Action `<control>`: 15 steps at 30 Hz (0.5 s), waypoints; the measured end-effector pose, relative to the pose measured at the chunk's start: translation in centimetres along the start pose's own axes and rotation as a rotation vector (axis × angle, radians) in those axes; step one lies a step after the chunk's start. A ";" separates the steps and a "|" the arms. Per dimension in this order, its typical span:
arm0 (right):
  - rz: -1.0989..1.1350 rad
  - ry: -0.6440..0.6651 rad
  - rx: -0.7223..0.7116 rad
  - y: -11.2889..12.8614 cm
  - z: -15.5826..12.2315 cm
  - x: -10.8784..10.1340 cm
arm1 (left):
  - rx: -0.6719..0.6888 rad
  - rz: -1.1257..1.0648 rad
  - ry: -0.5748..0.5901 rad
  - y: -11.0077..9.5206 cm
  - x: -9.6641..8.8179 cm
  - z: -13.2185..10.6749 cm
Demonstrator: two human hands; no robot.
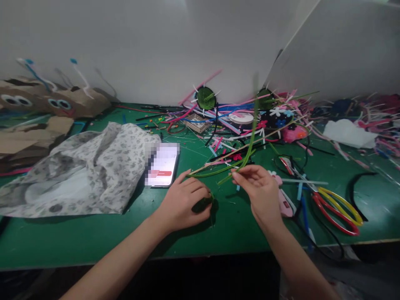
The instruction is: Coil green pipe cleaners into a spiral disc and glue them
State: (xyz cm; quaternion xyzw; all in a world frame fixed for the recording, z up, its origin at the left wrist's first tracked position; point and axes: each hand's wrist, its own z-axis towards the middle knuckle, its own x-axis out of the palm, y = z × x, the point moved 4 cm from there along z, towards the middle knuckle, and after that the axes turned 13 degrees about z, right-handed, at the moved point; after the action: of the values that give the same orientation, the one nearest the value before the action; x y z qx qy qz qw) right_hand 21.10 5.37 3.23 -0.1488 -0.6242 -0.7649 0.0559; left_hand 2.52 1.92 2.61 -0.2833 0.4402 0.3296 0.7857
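My left hand [187, 202] rests over the green table with its fingers curled around a small dark green piece [202, 204], mostly hidden in the palm. My right hand [261, 189] pinches a long green pipe cleaner [253, 137] between thumb and fingertips. Its upper part stands up blurred, and a short end pokes out left of the fingers. Another green strand [206, 174] curves between the two hands, near a thin tan stick [201, 168]. Close to my right hand lie a pink glue gun [286, 202] and red-and-yellow-handled scissors [339, 210].
A phone [165, 162] lies left of my hands, against a patterned grey cloth [109, 154]. Brown paper figures with googly eyes [75, 102] stand at the far left. Loose pipe cleaners [237, 110] and round green discs [206, 98] pile up along the wall.
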 end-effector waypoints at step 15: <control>0.068 -0.087 0.223 -3.0 -3.0 -1.3 | 0.000 -0.013 -0.027 0.0 0.1 0.0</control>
State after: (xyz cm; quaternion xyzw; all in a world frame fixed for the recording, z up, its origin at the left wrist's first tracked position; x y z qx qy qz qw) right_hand 21.03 2.96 -0.53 -0.1959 -0.7019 -0.6812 0.0711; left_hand 2.59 1.94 2.53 -0.2815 0.4277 0.3283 0.7938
